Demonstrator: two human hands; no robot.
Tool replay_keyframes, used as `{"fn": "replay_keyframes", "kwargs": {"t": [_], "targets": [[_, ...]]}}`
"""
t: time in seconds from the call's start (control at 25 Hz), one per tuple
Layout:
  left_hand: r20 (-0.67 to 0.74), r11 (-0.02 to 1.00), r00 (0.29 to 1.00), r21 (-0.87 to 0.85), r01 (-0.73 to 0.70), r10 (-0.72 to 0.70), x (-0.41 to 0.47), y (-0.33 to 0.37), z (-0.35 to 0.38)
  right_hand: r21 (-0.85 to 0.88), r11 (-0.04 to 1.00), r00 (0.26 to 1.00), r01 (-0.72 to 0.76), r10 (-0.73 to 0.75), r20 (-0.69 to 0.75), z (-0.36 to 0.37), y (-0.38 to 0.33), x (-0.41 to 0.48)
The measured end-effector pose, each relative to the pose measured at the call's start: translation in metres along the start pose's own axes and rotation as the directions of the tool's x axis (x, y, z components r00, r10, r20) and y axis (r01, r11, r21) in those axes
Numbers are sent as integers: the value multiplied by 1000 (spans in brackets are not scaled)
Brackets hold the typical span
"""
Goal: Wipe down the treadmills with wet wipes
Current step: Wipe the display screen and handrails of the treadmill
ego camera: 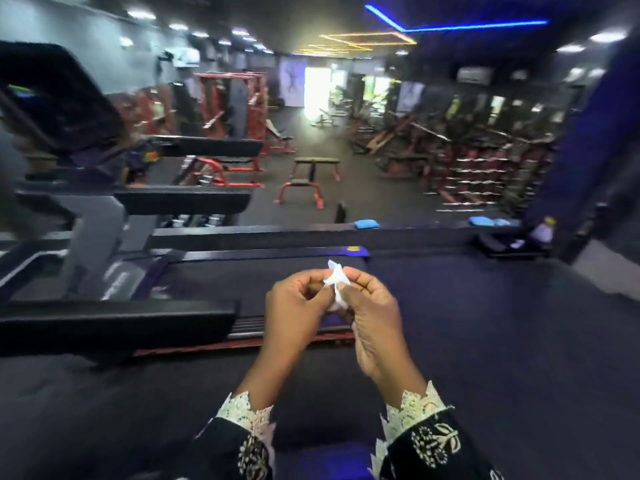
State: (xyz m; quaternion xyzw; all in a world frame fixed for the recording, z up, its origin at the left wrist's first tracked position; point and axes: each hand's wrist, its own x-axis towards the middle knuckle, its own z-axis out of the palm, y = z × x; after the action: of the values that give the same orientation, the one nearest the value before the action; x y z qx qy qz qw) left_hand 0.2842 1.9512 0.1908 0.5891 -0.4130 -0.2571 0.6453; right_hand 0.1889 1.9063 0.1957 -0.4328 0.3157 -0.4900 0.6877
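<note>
A small crumpled white wet wipe [335, 283] is pinched between the fingertips of both hands in the middle of the view. My left hand [294, 308] grips it from the left and my right hand [372, 317] from the right, held close together above a dark treadmill belt [450, 306]. Black treadmills stand in a row to the left, the nearest with a thick black side rail [114, 322] and a grey upright [93, 237]. A tilted black console [59, 98] rises at the upper left.
A blue cloth [366, 223] and another blue cloth [482, 221] lie on a ledge beyond the belt, with a small bottle [543, 230] at the right. Red weight benches [311, 178] and a dumbbell rack [478, 174] fill the gym floor behind. A dark pillar [588, 133] stands at right.
</note>
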Motion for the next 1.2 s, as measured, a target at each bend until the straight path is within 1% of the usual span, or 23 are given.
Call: {"fn": "replay_keyframes", "kwargs": {"t": [0.08, 0.16, 0.32, 0.4, 0.48, 0.64, 0.76, 0.96, 1.08, 1.2], "targets": [[124, 1000, 992, -16, 17, -15, 0, 2, 64, 14, 999, 991, 41, -39, -126, -58, -22, 0], [260, 1000, 966, -26, 14, -6, -1, 4, 119, 20, 995, 965, 93, -86, -248, -107, -43, -4], [503, 999, 864, -50, 11, 15, -11, 15, 225, 13, 976, 858, 218, -186, -479, -195, -86, -17], [582, 998, 813, -65, 12, 29, -15, 21, 262, 4, 967, 810, 255, -211, -548, -224, -100, -20], [656, 997, 753, -77, -6, 55, -13, 21, 300, -33, 957, 742, 290, -246, -623, -252, -113, -17], [735, 993, 669, -112, -38, 108, 7, 28, 367, -114, 928, 631, 355, -328, -703, -294, -143, 2], [779, 991, 614, -129, -34, 123, 24, 30, 403, -150, 916, 594, 372, -359, -720, -314, -158, 19], [852, 991, 518, -125, 51, 81, 41, 16, 455, -159, 921, 522, 356, -337, -784, -353, -163, 43], [884, 991, 465, -102, 82, 52, 38, 7, 484, -130, 918, 477, 373, -311, -822, -377, -162, 47], [910, 993, 414, -54, 105, 6, 36, -5, 528, -137, 929, 443, 343, -288, -849, -416, -164, 53]]}}
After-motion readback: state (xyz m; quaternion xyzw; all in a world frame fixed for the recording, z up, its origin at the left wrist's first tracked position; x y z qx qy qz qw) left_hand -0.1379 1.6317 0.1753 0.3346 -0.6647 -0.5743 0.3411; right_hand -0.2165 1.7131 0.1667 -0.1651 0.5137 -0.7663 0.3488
